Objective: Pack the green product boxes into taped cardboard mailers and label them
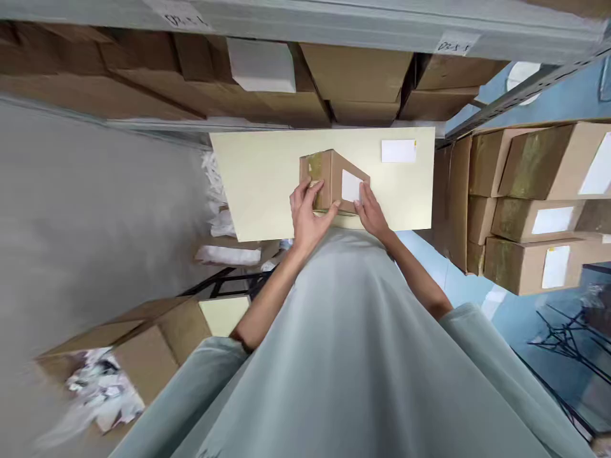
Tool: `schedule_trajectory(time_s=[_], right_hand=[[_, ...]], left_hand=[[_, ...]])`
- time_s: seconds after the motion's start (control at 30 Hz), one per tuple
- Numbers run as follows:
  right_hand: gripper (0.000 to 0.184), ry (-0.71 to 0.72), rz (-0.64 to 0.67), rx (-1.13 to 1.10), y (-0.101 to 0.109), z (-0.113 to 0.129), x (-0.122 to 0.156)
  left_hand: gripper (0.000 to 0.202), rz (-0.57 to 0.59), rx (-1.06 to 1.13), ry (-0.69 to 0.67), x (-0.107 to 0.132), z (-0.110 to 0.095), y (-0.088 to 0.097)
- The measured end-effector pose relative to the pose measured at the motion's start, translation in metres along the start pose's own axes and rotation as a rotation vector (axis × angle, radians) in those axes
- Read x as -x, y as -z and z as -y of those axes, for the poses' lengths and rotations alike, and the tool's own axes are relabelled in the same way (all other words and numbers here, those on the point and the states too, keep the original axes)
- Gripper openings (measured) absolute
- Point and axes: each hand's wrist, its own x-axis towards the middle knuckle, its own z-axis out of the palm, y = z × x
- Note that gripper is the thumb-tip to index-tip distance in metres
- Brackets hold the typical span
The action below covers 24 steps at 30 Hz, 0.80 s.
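Observation:
A small brown cardboard box (334,175) with a white label and tape on its side stands on a pale yellow flat board (267,172). My left hand (308,213) grips the box's left side, fingers wrapped over its edge. My right hand (371,213) presses against the box's right lower corner, fingers closed on it. A white label (398,151) is stuck on the board to the right of the box.
Metal shelving (334,25) above holds several brown cartons (358,79). More labelled cartons (539,210) are stacked on the right. An open carton with crumpled white paper (109,375) sits on the grey floor at lower left. White packing paper (219,210) lies left of the board.

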Motion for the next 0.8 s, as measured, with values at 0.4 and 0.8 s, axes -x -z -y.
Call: schedule_trajectory(time_s=[0.4, 0.8], right_hand=[[0.114, -0.283, 0.057, -0.287, 0.019, -0.010, 0.018], [0.109, -0.273, -0.503, -0.508, 0.066, -0.007, 0.136]], left_hand=[[0.060, -0.111, 0.157, 0.222, 0.000, -0.016, -0.009], [0.057, 0.190, 0.456, 0.333, 0.020, -0.061, -0.022]])
